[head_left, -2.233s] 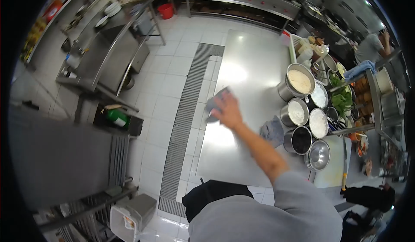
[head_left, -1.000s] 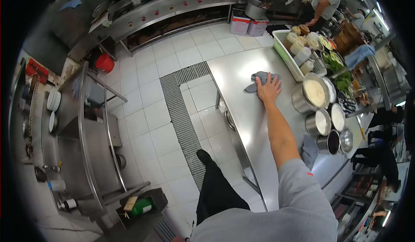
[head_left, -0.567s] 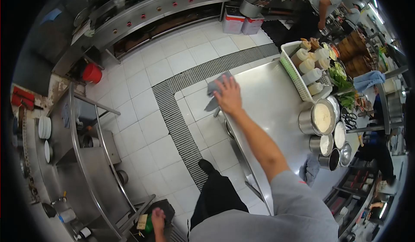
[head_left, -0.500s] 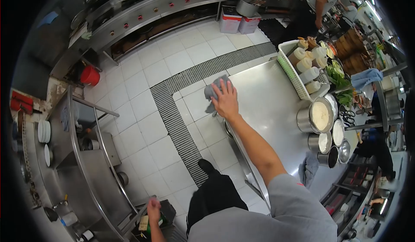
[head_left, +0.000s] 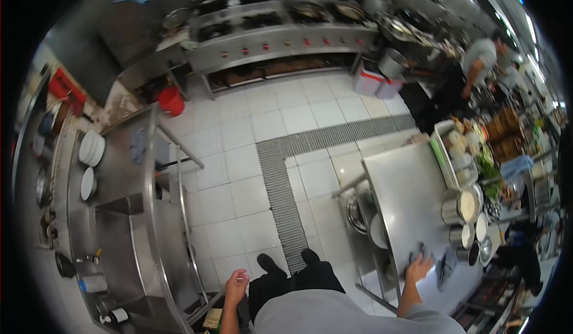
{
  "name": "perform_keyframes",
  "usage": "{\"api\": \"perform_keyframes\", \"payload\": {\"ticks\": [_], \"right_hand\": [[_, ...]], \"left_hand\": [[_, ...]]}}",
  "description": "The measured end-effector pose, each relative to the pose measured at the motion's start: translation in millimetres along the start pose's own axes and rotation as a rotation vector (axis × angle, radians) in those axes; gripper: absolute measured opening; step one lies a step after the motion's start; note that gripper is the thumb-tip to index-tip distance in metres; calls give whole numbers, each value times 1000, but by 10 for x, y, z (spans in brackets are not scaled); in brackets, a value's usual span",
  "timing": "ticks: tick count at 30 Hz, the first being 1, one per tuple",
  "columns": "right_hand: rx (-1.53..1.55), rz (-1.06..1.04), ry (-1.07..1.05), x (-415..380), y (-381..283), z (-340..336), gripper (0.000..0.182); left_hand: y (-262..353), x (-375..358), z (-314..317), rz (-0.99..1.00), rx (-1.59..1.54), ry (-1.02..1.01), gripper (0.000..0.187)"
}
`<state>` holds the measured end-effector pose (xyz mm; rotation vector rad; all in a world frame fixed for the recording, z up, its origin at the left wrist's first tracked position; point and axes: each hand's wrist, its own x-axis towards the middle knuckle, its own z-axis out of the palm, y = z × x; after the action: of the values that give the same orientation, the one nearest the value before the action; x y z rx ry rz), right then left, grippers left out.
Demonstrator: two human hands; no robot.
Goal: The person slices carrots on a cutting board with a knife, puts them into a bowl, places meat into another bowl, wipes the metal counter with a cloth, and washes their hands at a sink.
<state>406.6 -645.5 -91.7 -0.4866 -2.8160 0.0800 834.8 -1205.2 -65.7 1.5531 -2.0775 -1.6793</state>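
Observation:
My right hand (head_left: 419, 269) is over the near part of the steel table (head_left: 403, 185), blurred by motion. A grey cloth (head_left: 421, 250) shows at its fingertips, gripped under the fingers, with most of it hidden. Just to the right lies a second, crumpled grey cloth (head_left: 446, 268). My left hand (head_left: 237, 281) hangs in the air left of my body, its fingers loosely bent and apart with nothing in them.
Steel pots (head_left: 452, 207) of pale contents and a white basket (head_left: 443, 155) of squeeze bottles line the table's right side. A sink counter (head_left: 113, 215) is at left, a stove (head_left: 280, 50) ahead. A floor grate (head_left: 277, 197) crosses the tiles. A co-worker (head_left: 477, 59) stands far right.
My right hand has come back from the table's far left corner to its near side, along with the grey cloth. My body is more upright, and my left hand has risen slightly.

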Motion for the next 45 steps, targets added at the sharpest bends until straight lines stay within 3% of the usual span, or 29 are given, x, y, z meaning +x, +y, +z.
{"api": "perform_keyframes", "payload": {"ticks": [3, 6, 7, 9, 11, 13, 15, 17, 19, 23, 25, 29, 30, 31, 35, 36, 37, 39, 40, 45], "right_hand": [[-152, 401, 33, -457, -557, -198, 63], [-108, 347, 56, -763, -1183, -150, 67], [-95, 324, 61, -811, -1375, -106, 67], [-56, -38, 155, -843, -1711, 377, 59], [551, -248, 91, -950, -2448, 616, 57], [805, -286, -269, -1263, -3457, 527, 58], [948, -166, -732, -1905, -4743, -659, 54], [1143, -507, -878, -2246, -5426, -280, 45], [1145, -629, -1058, -2679, -6161, -286, 40], [1045, -985, -1347, -3531, -7285, -1147, 39], [1209, -1188, -1322, -3955, -7706, -1353, 39], [883, -1354, -1648, -4594, -8368, -2067, 44], [800, -1292, -1762, -4760, -8529, -2152, 43], [933, -1449, -1626, -4962, -8678, -2198, 39], [1122, -1670, -1283, -5853, -9400, -2037, 41], [1145, -1785, -1046, -6109, -9599, -1818, 45], [993, -1807, -1050, -6304, -9707, -1716, 59], [728, -1958, -503, -6765, -9699, -986, 66], [634, -1929, -395, -6958, -9606, -1029, 71], [530, -1827, -403, -7801, -10291, -930, 75]], "left_hand": [[127, 104, -460, 46, -61, 71, 34], [238, 342, -850, 170, -150, 147, 32], [300, 430, -955, 167, -167, 168, 32], [480, 583, -1162, 202, -265, 191, 33], [642, 761, -1339, 232, -302, 210, 32], [765, 911, -1523, 260, -333, 217, 31], [858, 1044, -1741, 285, -372, 207, 31], [878, 1134, -2001, 277, -402, 254, 32], [805, 1169, -2249, 247, -444, 339, 33], [602, 952, -2791, 141, -620, 539, 33], [526, 831, -3054, 59, -813, 692, 32], [146, 588, -3356, -76, -985, 1014, 27], [59, 555, -3418, -105, -1040, 1080, 26], [-27, 537, -3483, -115, -1052, 1103, 26], [-444, 536, -3745, -121, -1307, 1235, 28], [-569, 568, -3819, -90, -1387, 1248, 29], [-702, 604, -3878, -55, -1469, 1260, 30], [-1016, 723, -4071, -50, -1530, 1257, 31], [-1171, 813, -4212, -40, -1581, 1242, 32], [-1733, 1120, -4951, 19, -1662, 1205, 33]]}}
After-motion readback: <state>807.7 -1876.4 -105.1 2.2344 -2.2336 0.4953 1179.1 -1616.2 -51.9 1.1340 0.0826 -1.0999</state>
